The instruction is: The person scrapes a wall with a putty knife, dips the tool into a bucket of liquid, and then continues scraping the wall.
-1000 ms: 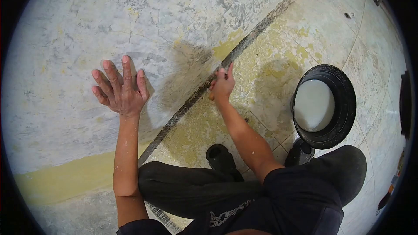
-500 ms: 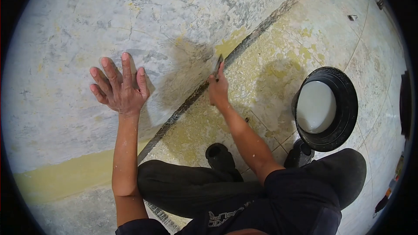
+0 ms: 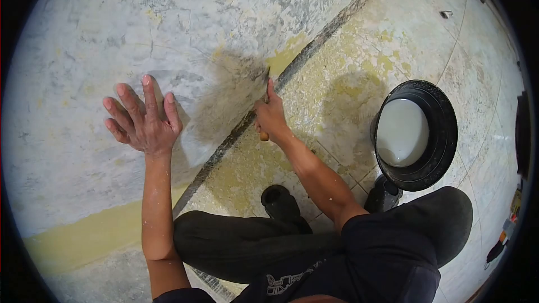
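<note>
My left hand (image 3: 150,132) lies flat on the patchy white and grey wall (image 3: 219,5), fingers spread, holding nothing. My right hand (image 3: 271,116) is wrapped round a scraper (image 3: 264,136) whose wooden handle end pokes out below the palm. Its thin dark blade points up to the lower wall, its tip at the edge of a patch of yellow paint (image 3: 287,52). The index finger stretches along the tool. Just beneath, a dark strip (image 3: 224,145) runs diagonally along the foot of the wall.
A black bucket (image 3: 446,146) with milky liquid (image 3: 402,134) stands on the right, close to my dark shoe (image 3: 384,193). Yellow paint flakes (image 3: 241,182) cover the floor along the wall. A band of yellow paint (image 3: 90,230) remains at lower left. Small tools (image 3: 497,247) lie far right.
My right hand has shifted slightly left and down with the scraper, whose handle end now shows. The view has moved a little, and my left hand stays spread on the wall.
</note>
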A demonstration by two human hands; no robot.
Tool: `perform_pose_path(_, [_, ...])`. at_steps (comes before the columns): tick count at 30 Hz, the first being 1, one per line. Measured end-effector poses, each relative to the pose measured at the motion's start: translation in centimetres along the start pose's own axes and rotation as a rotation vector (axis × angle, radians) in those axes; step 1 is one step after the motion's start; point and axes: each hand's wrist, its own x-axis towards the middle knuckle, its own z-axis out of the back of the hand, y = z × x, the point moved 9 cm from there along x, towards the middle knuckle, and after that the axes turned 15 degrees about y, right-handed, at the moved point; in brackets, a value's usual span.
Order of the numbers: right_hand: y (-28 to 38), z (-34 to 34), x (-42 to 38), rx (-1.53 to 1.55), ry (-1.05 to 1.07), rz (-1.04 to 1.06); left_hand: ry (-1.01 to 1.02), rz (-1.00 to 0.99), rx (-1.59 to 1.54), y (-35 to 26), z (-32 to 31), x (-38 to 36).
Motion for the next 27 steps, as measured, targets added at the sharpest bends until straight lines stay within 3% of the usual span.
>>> perform_pose_path(3, [0.4, 1.3, 0.9, 0.183, 0.034, -0.012, 0.014, 0.003, -0.002, -0.1, 0.1, 0.0])
perform_pose_path(7, [1.3, -0.5, -0.5, 0.133, 0.119, -0.107, 0.014, 0.021, 0.003, 0.3, -0.2, 0.1])
perform_pose_path(14, [3.3, -1.5, -0.9, 0.261, 0.084, -0.065, 0.008, 0.001, -0.003, 0.0, 0.4, 0.2])
perform_pose_path(19, [3.3, -1.0, 0.2, 0.52, 0.124, -0.136, 0.023, 0.0, -0.024, -0.1, 0.5, 0.0])
perform_pose_path(23, [5.1, -1.7, -0.5, 0.419, 0.154, -0.064, 0.024, -0.013, -0.032, -0.1, 0.6, 0.4])
perform_pose_path(27, [2.9, -0.2, 1.1, 0.555, 0.091, -0.181, 0.053, -0.028, -0.059, -0.2, 0.5, 0.1])
